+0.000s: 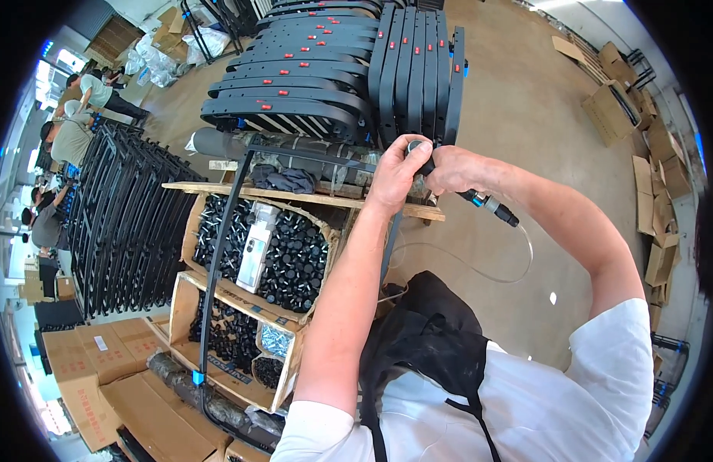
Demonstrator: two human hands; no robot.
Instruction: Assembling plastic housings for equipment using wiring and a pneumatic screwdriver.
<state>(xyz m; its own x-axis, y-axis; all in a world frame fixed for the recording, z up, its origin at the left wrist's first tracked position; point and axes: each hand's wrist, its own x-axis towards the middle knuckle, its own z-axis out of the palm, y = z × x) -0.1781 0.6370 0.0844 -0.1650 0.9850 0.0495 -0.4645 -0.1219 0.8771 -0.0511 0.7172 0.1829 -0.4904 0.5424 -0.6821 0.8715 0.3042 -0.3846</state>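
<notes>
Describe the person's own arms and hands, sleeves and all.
Each grip, left and right, is a bare human hand with no glove. The forearms are uncovered, with no watch or bracelet visible. The short sleeves are plain white with no visible markings, part of a white shirt worn with what looks like a black apron.

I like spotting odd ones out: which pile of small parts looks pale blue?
The silvery-blue pile in the lower box, above a little black pile; the other piles look mostly black.
</notes>
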